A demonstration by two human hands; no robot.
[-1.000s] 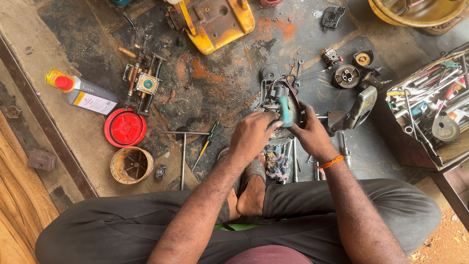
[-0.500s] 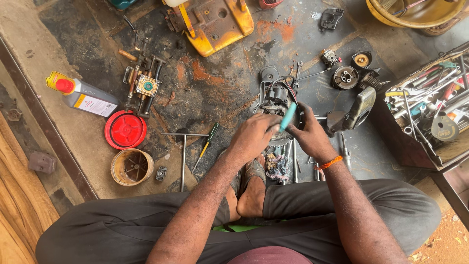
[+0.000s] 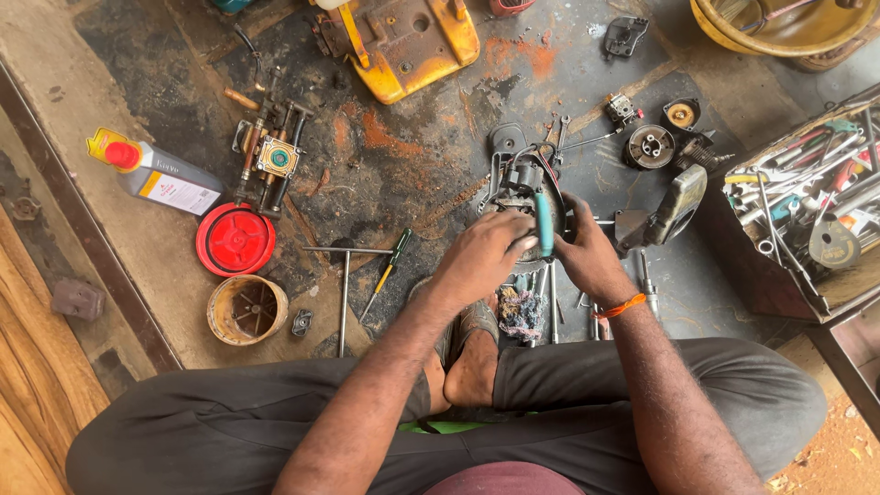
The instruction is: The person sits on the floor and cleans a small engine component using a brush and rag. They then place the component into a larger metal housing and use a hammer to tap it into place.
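My left hand (image 3: 481, 258) and my right hand (image 3: 587, 259) close together around a small greasy engine part (image 3: 522, 183) on the oily floor. A teal-handled screwdriver (image 3: 544, 223) stands between the two hands, gripped by my right hand, its tip hidden behind the part. My left hand presses against the metal part from the left side. An orange band circles my right wrist. My bare foot (image 3: 472, 362) rests just below the hands.
A green-handled screwdriver (image 3: 392, 259) and a T-shaped wrench (image 3: 346, 275) lie left of the hands. Further left are a red lid (image 3: 236, 240), a tin cup (image 3: 246, 310), an oil bottle (image 3: 156, 172). A yellow housing (image 3: 408, 37) lies above, a tool box (image 3: 807, 211) at right.
The teal handle has swung from a tilt to nearly upright between the hands. Both hands have stayed on the engine part.
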